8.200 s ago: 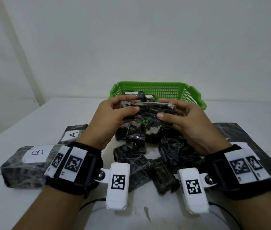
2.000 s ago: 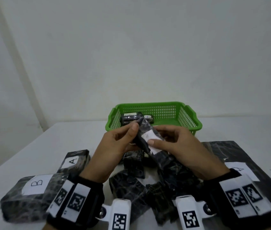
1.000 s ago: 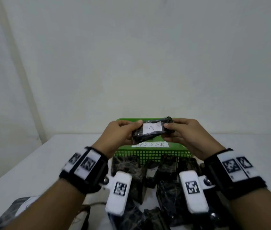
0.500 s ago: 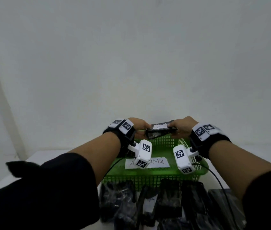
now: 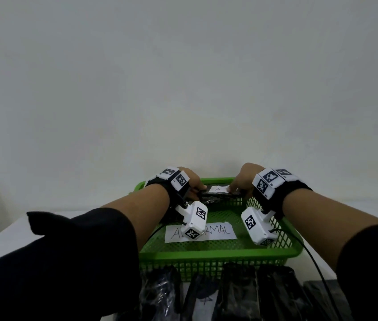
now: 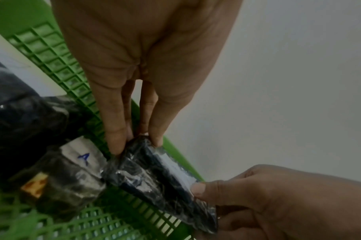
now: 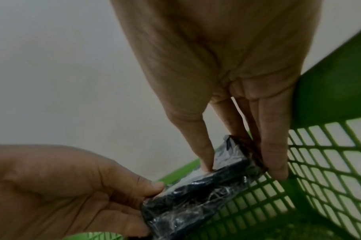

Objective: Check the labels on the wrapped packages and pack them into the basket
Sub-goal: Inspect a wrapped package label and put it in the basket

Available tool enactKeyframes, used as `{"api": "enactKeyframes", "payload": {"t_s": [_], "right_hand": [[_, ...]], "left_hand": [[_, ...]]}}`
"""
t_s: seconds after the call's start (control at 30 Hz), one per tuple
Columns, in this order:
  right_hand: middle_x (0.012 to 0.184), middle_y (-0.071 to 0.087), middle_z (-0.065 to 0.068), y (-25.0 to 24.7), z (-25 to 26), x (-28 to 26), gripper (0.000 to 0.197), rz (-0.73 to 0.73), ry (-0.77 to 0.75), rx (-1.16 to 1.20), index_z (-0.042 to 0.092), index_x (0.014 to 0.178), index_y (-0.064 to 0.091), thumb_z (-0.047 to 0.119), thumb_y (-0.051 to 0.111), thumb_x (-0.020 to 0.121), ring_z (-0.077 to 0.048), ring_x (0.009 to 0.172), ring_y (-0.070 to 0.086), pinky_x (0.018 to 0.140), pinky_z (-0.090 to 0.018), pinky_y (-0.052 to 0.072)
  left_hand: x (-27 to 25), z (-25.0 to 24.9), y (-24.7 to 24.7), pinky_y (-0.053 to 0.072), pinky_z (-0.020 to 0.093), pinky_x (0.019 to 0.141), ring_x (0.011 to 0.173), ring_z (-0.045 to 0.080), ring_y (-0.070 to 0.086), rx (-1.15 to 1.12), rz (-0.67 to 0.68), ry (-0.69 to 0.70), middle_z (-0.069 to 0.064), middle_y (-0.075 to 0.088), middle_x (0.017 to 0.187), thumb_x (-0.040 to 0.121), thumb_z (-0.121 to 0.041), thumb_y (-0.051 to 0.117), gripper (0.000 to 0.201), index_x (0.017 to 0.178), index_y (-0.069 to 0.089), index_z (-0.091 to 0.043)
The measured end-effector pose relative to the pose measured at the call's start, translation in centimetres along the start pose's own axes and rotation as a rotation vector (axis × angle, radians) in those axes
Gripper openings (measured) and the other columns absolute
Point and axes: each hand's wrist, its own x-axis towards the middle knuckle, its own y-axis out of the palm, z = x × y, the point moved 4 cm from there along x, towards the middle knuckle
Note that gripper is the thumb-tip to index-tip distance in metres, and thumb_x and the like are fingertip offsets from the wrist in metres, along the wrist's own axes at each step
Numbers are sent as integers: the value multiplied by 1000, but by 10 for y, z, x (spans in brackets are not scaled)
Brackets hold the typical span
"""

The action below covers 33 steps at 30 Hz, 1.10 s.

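A small black film-wrapped package (image 5: pixel 220 194) with a white label marked A hangs low over the far end of the green basket (image 5: pixel 218 254). My left hand (image 5: pixel 200 188) pinches its left end and my right hand (image 5: pixel 234 188) pinches its right end. In the left wrist view my left hand (image 6: pixel 137 142) grips the package (image 6: pixel 161 175) by its tip, with the right hand's thumb on the other end. The right wrist view shows my right hand (image 7: pixel 237 159) pinching the package (image 7: pixel 206 191) above the basket mesh (image 7: pixel 319 162). Another wrapped package marked A (image 6: pixel 76 170) lies inside the basket.
A paper strip with handwriting (image 5: pixel 220 230) hangs on the basket's near inner wall, partly behind the wrist cameras. Several black wrapped packages (image 5: pixel 241 293) lie on the white table (image 5: pixel 2 237) in front of the basket. A white wall stands close behind.
Both hands have carried the package from in front of my view forward and down to the far end of the basket. The grip on both ends is unchanged.
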Motion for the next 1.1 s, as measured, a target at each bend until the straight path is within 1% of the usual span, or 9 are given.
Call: {"api": "enactKeyframes", "payload": {"t_s": [0.1, 0.2, 0.33, 0.57, 0.63, 0.73, 0.93, 1.03, 1.1], "right_hand": [[55, 67, 2, 3, -1, 2, 39, -12, -13, -42, 13, 62, 63, 35, 88, 82, -20, 62, 70, 61, -30, 56], [67, 67, -3, 4, 0, 0, 39, 0, -8, -76, 11, 64, 62, 35, 87, 83, -27, 79, 74, 76, -36, 60], [72, 69, -5, -3, -3, -7, 36, -33, -4, -60, 10, 66, 62, 29, 87, 83, -30, 88, 77, 74, -35, 59], [75, 69, -7, -5, -7, -13, 33, -105, 2, -77, 9, 67, 63, 26, 89, 80, -26, 75, 70, 70, -31, 59], [72, 67, -6, -3, -7, -12, 33, -108, -2, -76, 9, 68, 63, 25, 88, 81, -26, 72, 68, 62, -29, 56], [79, 70, -8, 1, -6, -11, 29, -93, -11, -65, 8, 73, 65, 25, 87, 82, -27, 79, 74, 68, -32, 59], [87, 75, -14, 2, -9, -14, 26, -96, -6, -32, 5, 77, 68, 22, 85, 84, -31, 90, 78, 67, -31, 58], [100, 79, -15, 2, -10, -12, 21, -109, -3, -12, 1, 91, 76, 20, 83, 86, -30, 94, 78, 62, -28, 54], [93, 77, -14, 2, -9, -12, 25, -108, 2, 17, 3, 88, 73, 25, 85, 85, -30, 91, 77, 59, -26, 52]], "left_hand": [[3, 2, 0, 60, 50, 88, 68, 28, 72, -1, -29, 7, 10, 71, 55, 85, -8, 79, 22, 72, 65, 2], [5, 3, -1, 61, 47, 84, 78, 31, 75, 25, -69, 25, 13, 73, 66, 80, -10, 84, 24, 70, 65, 1], [11, 2, 2, 61, 51, 83, 84, 32, 77, 39, -104, 49, 16, 77, 75, 69, -15, 92, 27, 65, 69, -1], [8, 6, 17, 61, 57, 75, 78, 36, 76, 11, -74, 37, 18, 74, 75, 79, -12, 85, 25, 69, 66, 2], [11, 9, 18, 61, 57, 74, 78, 36, 74, 4, -64, 19, 18, 71, 78, 82, -13, 82, 25, 72, 65, 3], [15, 11, 18, 63, 50, 72, 79, 33, 74, 56, -74, 35, 16, 73, 85, 81, -20, 84, 28, 79, 66, 1], [14, 7, 12, 61, 45, 86, 93, 29, 74, 308, -104, 93, 10, 76, 102, 81, -41, 81, 42, 99, 73, -4], [18, 7, 16, 60, 40, 90, 91, 27, 72, 433, -90, 132, 11, 73, 102, 89, -44, 72, 38, 86, 67, -7], [20, 5, 20, 58, 37, 82, 79, 27, 65, 549, -94, 162, 14, 71, 94, 91, -49, 67, 44, 69, 57, -12]]}}
